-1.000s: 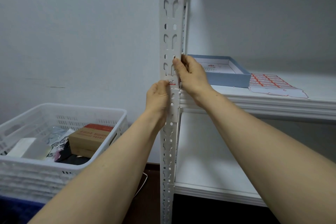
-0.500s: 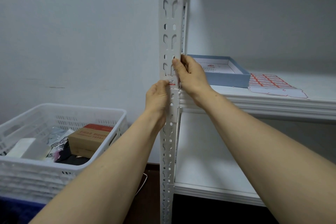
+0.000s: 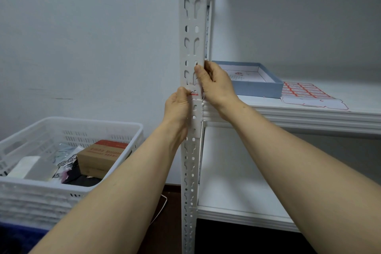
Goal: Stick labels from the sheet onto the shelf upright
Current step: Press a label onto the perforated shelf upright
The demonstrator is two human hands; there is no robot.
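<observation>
Over the last second almost nothing has moved: my left grip [image 3: 178, 107] and right grip [image 3: 216, 84] are where they were, so I judge I am still pressing this label [image 3: 194, 94] down, not reaching for the next one. The left grip pinches the shelf upright [image 3: 192, 27] from its left edge, thumb on the front face at the label's left end; its fingers are hidden behind the post. The right grip clasps the upright just above, thumb flat on the front and fingers curled round the right-hand corner. The label sits on the front of the upright between my two thumbs, level with the upper shelf board [image 3: 309, 113]. It is small and white with a red band along its lower edge, and it seems to lie flat. The label sheet [image 3: 303, 90], rows of red-edged labels, lies on that shelf board beside a shallow blue box [image 3: 259, 86].
</observation>
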